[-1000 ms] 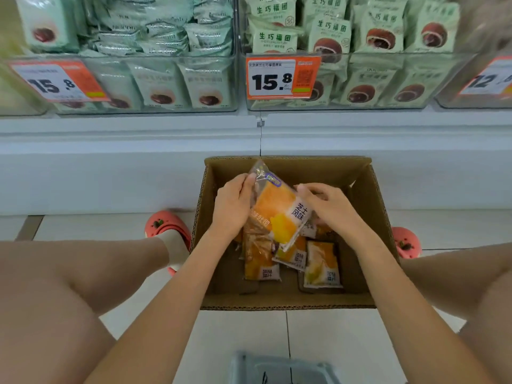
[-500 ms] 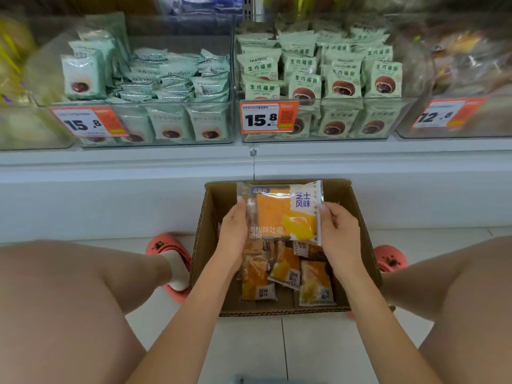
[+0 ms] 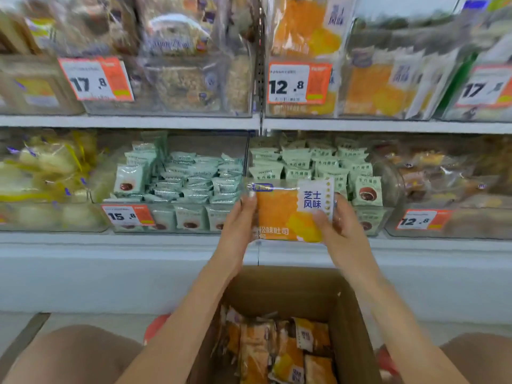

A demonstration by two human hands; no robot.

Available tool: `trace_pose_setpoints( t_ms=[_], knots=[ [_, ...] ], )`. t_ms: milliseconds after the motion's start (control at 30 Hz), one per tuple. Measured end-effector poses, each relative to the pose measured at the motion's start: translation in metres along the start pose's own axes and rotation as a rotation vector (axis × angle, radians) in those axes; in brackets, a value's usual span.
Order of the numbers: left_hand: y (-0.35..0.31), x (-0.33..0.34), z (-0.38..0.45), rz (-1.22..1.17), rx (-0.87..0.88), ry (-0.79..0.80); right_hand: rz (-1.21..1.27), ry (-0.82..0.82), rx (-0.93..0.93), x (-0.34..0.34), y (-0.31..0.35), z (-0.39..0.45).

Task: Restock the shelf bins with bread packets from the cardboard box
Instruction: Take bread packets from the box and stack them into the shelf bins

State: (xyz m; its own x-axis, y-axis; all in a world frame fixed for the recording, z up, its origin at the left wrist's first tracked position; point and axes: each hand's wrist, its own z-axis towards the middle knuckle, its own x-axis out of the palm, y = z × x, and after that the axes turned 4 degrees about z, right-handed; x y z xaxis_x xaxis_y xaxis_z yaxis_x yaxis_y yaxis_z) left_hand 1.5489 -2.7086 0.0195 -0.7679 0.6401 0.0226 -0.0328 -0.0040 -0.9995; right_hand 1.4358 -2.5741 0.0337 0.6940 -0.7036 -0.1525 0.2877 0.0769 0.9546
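Both hands, left hand [image 3: 240, 217] and right hand [image 3: 339, 225], grip orange bread packet [image 3: 279, 214], now lifted out of cardboard box [image 3: 285, 289] to shelf height; matching bin [image 3: 346, 87] above is next.

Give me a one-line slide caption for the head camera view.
Both hands, left hand and right hand, hold an orange bread packet before shelf bins.

bread packet [image 3: 288, 212] before shelf bins [image 3: 177, 187], above cardboard box [image 3: 279, 289]
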Motion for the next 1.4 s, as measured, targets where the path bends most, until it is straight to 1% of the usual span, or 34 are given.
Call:
trace_pose_setpoints(
  t_ms=[100, 200, 267, 333, 400, 467, 600, 733, 833, 967, 1133, 1267, 1400],
  knots=[
    [-0.08, 0.005, 0.035, 0.222, 0.368, 0.011, -0.051, -0.036, -0.269, -0.021, 0.07, 0.054],
    [-0.161, 0.01, 0.079, 0.369, 0.675, -0.076, -0.159, -0.183, -0.501, -0.041, 0.137, 0.114],
    [-0.212, 0.016, 0.107, 0.435, 0.753, -0.157, -0.203, -0.26, -0.578, -0.048, 0.167, 0.159],
    [-0.249, 0.022, 0.138, 0.557, 0.789, -0.232, -0.237, -0.315, -0.581, -0.052, 0.184, 0.205],
    [-0.263, 0.024, 0.163, 0.737, 0.756, -0.305, -0.328, -0.31, -0.503, -0.054, 0.185, 0.242],
    [-0.265, 0.022, 0.176, 0.824, 0.691, -0.316, -0.403, -0.266, -0.409, -0.053, 0.179, 0.26],
    [-0.262, 0.015, 0.183, 0.814, 0.702, -0.303, -0.408, -0.244, -0.388, -0.056, 0.178, 0.261],
    [-0.263, 0.01, 0.181, 0.797, 0.632, -0.257, -0.381, -0.22, -0.372, -0.055, 0.175, 0.254],
    [-0.263, 0.012, 0.176, 0.839, 0.629, -0.229, -0.365, -0.246, -0.385, -0.055, 0.176, 0.25],
    [-0.267, 0.018, 0.168, 0.94, 0.603, -0.194, -0.371, -0.246, -0.337, -0.058, 0.175, 0.246],
    [-0.276, 0.009, 0.166, 0.89, 0.568, -0.196, -0.319, -0.213, -0.307, -0.056, 0.18, 0.244],
    [-0.271, 0.009, 0.162, 1.0, 0.489, -0.13, -0.402, -0.209, -0.304, -0.052, 0.181, 0.244],
    [-0.261, 0.019, 0.166, 1.024, 0.515, -0.133, -0.369, -0.218, -0.253, -0.058, 0.176, 0.241]
  ],
)
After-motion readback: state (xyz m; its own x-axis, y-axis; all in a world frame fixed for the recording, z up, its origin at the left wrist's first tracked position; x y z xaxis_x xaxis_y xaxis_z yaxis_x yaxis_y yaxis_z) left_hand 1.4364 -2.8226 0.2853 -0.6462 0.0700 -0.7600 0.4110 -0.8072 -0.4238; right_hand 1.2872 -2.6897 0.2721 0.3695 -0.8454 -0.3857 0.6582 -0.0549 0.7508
